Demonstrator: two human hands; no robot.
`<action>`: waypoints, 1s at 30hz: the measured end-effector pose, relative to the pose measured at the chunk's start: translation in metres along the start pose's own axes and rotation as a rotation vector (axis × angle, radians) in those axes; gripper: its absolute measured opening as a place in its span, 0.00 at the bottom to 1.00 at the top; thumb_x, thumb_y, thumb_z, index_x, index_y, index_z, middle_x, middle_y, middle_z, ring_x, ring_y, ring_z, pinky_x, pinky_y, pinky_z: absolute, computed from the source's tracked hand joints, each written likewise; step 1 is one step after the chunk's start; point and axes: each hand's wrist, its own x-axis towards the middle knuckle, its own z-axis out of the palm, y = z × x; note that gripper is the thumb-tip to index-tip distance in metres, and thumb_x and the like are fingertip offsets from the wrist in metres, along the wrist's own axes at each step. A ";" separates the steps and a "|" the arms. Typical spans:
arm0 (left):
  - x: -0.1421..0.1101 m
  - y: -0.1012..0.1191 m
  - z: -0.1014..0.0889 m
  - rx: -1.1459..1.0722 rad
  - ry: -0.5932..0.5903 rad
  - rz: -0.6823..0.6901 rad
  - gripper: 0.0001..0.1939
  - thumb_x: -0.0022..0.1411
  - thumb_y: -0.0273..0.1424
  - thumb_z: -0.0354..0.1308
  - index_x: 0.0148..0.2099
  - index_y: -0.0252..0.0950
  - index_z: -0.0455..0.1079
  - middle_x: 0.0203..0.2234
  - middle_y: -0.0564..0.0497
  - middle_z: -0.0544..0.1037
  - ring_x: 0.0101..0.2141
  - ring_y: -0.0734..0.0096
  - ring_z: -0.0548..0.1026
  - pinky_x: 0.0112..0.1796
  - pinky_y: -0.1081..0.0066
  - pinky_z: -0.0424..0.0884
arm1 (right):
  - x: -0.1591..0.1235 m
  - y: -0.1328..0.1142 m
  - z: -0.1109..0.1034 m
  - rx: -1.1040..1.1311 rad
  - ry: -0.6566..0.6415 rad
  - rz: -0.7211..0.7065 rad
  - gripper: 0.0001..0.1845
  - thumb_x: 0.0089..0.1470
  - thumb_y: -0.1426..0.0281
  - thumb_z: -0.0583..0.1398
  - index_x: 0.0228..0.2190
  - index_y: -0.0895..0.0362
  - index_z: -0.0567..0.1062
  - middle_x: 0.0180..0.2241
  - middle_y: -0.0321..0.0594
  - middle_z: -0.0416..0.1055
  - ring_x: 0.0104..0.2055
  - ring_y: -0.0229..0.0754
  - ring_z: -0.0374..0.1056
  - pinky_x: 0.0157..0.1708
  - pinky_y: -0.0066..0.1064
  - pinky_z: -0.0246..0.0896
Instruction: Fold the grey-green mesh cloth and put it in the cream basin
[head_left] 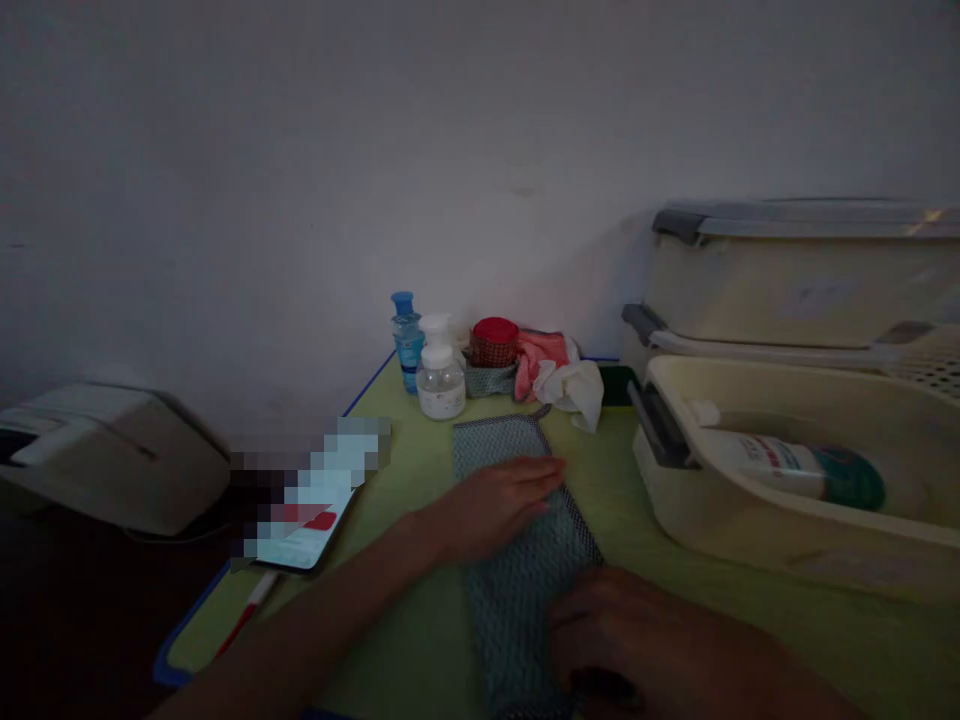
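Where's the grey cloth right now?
In the head view, the grey cloth lies lower centre on the yellow-green table, with the left hand over its middle and the right hand at its right edge.

The left forearm (322, 620) slants up from the lower left to the left hand (491, 505), flat just below the frame's centre, fingers extended rightward. The right hand (615, 625), blurred at bottom centre-right, has bent fingers, its forearm (750, 665) leaving by the bottom edge. The 2 hands are apart.
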 end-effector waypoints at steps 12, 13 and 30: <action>-0.007 0.008 0.011 0.051 -0.091 0.044 0.32 0.64 0.47 0.43 0.66 0.39 0.45 0.65 0.47 0.45 0.64 0.56 0.42 0.60 0.50 0.44 | -0.002 -0.001 -0.003 0.018 -0.007 -0.011 0.05 0.42 0.78 0.59 0.25 0.58 0.69 0.27 0.32 0.67 0.31 0.33 0.64 0.32 0.23 0.55; -0.007 0.008 0.010 0.053 -0.088 0.047 0.33 0.64 0.48 0.43 0.66 0.39 0.45 0.65 0.47 0.45 0.64 0.55 0.42 0.60 0.50 0.44 | -0.004 -0.002 -0.004 0.029 -0.017 -0.009 0.06 0.41 0.77 0.61 0.26 0.58 0.69 0.28 0.32 0.68 0.32 0.34 0.64 0.32 0.23 0.55; -0.007 0.009 0.012 0.092 -0.052 0.019 0.36 0.62 0.51 0.42 0.65 0.34 0.46 0.64 0.40 0.47 0.64 0.60 0.46 0.61 0.57 0.44 | -0.010 0.027 -0.008 0.192 0.439 0.612 0.07 0.47 0.77 0.58 0.25 0.58 0.62 0.22 0.34 0.65 0.26 0.34 0.62 0.25 0.25 0.52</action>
